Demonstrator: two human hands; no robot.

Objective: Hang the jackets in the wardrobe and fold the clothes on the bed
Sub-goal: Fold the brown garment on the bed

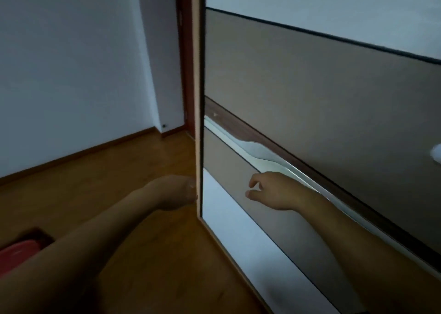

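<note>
— What's the room like?

— You're looking down at a brown wooden plank floor (119,184) that fills the lower left of the frame. Above it is a plain white wall (71,63), with a brown wooden skirting board (83,153) along the join. The light is dim.

— And the wardrobe?

— Its tall sliding wardrobe door (310,87), banded in brown and white panels, takes up the whole right half. Its pale wooden front edge (197,99) runs straight down the middle of the frame. A silver wavy handle strip (257,153) slants across the door from the centre towards the lower right.

— Where are my grips against it?

— Your left grip (177,192) is hard against that pale edge from the left, low in the centre. Its fingers pass out of sight behind the edge, so I can't tell whether they clasp it. Your right grip (269,190) is in front of the lower brown panel, just below the handle strip. Its fingers are loosely curled, thumb and forefinger apart, holding nothing. Whether it touches the panel I can't tell.

— Anything else around?

— A dark red-brown door frame (185,51) stands behind the edge at upper centre. A flat red object (19,251) lies on the floor at lower left, partly behind your left forearm. A blurred white shape (436,152) shows at the far right edge.
</note>
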